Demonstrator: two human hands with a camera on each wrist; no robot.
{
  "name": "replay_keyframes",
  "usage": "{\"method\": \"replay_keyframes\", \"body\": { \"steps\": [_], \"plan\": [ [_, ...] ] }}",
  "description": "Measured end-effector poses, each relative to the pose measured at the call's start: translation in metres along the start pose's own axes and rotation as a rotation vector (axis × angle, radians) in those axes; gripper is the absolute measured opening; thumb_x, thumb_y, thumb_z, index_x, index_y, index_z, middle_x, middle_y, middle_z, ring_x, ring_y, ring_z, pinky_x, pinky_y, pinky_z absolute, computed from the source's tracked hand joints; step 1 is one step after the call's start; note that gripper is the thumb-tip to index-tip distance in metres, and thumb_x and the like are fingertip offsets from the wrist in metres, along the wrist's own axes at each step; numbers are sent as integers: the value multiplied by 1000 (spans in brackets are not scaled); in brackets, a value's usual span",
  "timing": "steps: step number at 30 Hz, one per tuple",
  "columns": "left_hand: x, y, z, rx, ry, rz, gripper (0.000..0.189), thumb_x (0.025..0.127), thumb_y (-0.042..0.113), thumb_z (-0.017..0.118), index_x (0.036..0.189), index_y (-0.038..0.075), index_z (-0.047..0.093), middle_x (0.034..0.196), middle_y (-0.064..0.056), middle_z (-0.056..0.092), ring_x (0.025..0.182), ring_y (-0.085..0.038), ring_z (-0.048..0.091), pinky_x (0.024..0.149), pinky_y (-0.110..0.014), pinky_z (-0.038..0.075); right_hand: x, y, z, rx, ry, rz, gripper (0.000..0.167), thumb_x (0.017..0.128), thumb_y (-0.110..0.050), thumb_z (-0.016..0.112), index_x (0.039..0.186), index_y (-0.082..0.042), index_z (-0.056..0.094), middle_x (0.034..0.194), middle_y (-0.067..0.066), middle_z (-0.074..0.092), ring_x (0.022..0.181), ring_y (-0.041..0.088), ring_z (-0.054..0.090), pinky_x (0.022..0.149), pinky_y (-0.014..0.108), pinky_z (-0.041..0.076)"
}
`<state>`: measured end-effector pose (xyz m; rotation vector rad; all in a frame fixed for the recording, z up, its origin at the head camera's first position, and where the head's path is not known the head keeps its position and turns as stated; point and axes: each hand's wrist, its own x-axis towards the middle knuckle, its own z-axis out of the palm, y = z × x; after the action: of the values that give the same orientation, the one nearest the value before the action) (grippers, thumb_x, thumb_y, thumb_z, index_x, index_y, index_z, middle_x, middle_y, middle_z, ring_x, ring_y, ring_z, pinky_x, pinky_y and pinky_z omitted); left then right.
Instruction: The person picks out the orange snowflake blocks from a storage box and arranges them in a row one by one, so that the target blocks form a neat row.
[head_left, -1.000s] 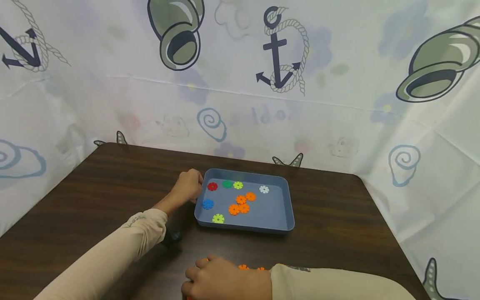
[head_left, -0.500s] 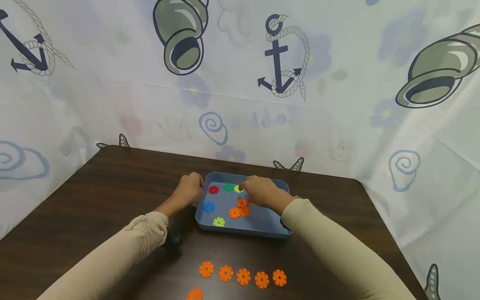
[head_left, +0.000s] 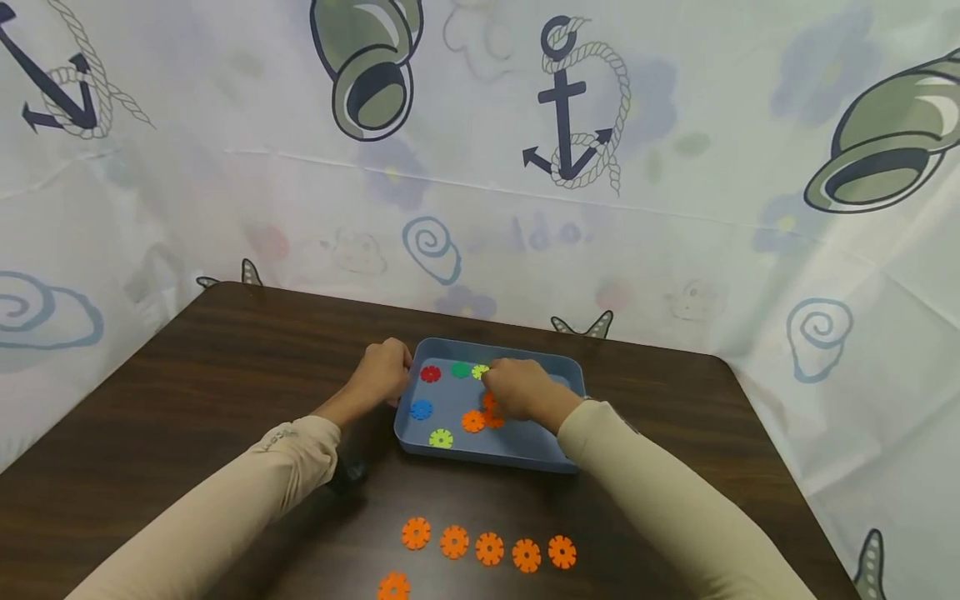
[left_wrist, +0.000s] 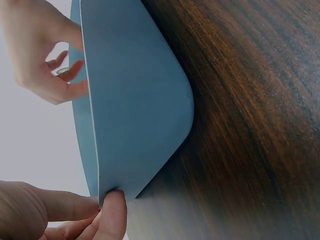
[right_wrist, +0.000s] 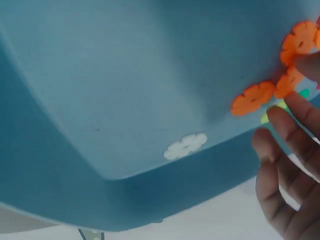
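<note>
A blue-grey tray [head_left: 495, 460] holds flower-shaped plastic discs: orange discs [head_left: 473, 422], a red disc [head_left: 431, 374], a green disc [head_left: 460, 370], yellow-green discs [head_left: 441, 438], a blue disc [head_left: 422, 409] and a white disc [right_wrist: 185, 146]. At the tray's left wall my left hand [head_left: 381, 372] pinches the rim between thumb and fingers. Inside the tray is my right hand [head_left: 521, 388], over the orange discs. In the right wrist view its thumb [right_wrist: 309, 66] and index fingertip reach to either side of an orange disc [right_wrist: 289, 82], with a gap between them.
Several orange discs [head_left: 490, 548] lie in a row on the dark wooden table [head_left: 675, 417], in front of the tray. One more orange disc [head_left: 393, 587] sits nearer me, at the left. A patterned cloth [head_left: 480, 183] hangs behind the table.
From the near edge of the table, my right hand has moved up into the tray, then slightly towards me over the orange discs. My left hand keeps its hold on the rim.
</note>
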<state>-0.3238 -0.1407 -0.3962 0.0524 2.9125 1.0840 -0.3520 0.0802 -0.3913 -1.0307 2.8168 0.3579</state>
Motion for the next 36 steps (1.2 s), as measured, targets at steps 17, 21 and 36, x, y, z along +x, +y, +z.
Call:
{"method": "replay_keyframes", "body": {
  "steps": [17, 21, 36],
  "plan": [
    [5, 2, -4, 29, 1, 10, 26, 91, -7, 51, 112, -15, 63, 105, -31, 69, 57, -24, 71, 51, -31, 60, -124, -117, -2, -330, 348, -754, 9, 98, -35, 61, 94, -34, 68, 87, -18, 57, 67, 1, 43, 50, 17, 20],
    [3, 1, -1, 13, -13, -14, 25, 90, -7, 51, 111, -14, 63, 104, -30, 68, 58, -24, 71, 51, -30, 60, -126, -120, 15, -395, 363, -767, 14, 100, -37, 58, 89, -37, 66, 83, -19, 54, 62, 2, 40, 51, 18, 18],
    [2, 2, 0, 6, -35, -59, 26, 92, -7, 54, 116, -14, 62, 112, -31, 66, 68, -27, 73, 54, -30, 61, -78, -66, -34, -112, 150, -327, 26, 88, -37, 76, 108, -22, 73, 98, -7, 66, 83, 9, 63, 62, 20, 53]
  ]
}}
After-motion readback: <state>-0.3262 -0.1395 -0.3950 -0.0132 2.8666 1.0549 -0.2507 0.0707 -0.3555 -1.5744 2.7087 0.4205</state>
